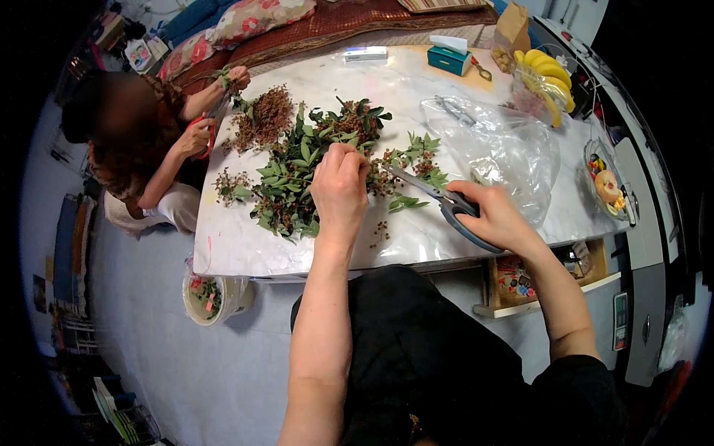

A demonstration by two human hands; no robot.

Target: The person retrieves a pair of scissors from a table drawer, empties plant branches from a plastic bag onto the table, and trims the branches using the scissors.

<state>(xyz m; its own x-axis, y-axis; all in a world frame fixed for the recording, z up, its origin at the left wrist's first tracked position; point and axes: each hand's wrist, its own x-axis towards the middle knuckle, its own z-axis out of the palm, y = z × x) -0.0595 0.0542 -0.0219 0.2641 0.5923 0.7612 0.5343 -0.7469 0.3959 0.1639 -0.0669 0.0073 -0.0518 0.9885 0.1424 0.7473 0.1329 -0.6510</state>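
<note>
My left hand (341,189) is closed in a pinch at the right side of a pile of leafy sprigs (294,175) with small reddish-brown berries. It seems to hold a berry sprig (381,181), though my fingers hide most of the stem. In my right hand (491,213) is a pair of scissors (465,224) with dark grey handles, blades pointing left toward the pinched fingers. A few cut leaves (407,202) lie under the blades. Loose berries (380,234) are on the table nearer to me.
Across the white table (238,249), another person (141,149) holds a sprig and red-handled scissors (210,140) beside a berry heap (262,119). A clear plastic bag (513,160), bananas (550,70) and a tissue box (448,59) lie right. Below are a bucket (239,297) and open drawer (547,301).
</note>
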